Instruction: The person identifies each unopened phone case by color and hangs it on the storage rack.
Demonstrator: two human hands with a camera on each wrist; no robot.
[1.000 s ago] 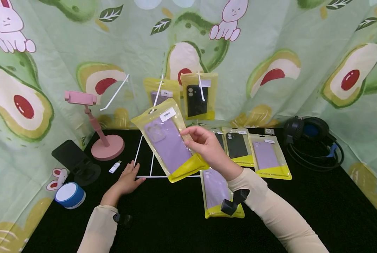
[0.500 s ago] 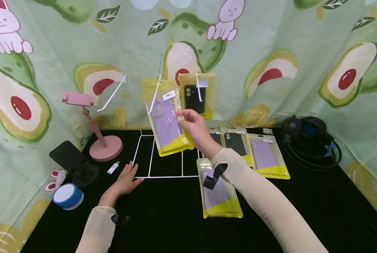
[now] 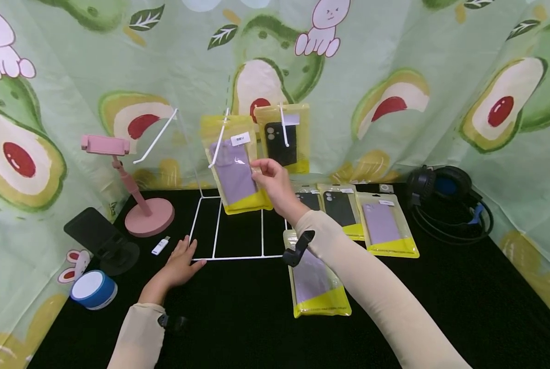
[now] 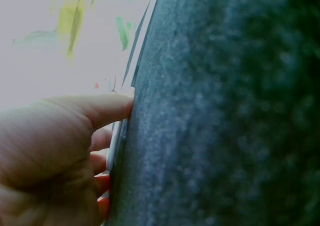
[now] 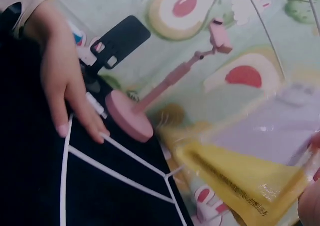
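The right hand (image 3: 271, 180) pinches a packaged purple phone case (image 3: 235, 171) by its right edge, its grip clamped on the yellow-trimmed bag, which hangs on a white wire hook (image 3: 219, 139). Just right of the grip hangs a packaged black phone case (image 3: 281, 138). Below the grip, the left hand (image 3: 179, 263) rests flat, fingers straight, on the black tabletop (image 3: 238, 318), touching the white wire rack base (image 3: 238, 256).
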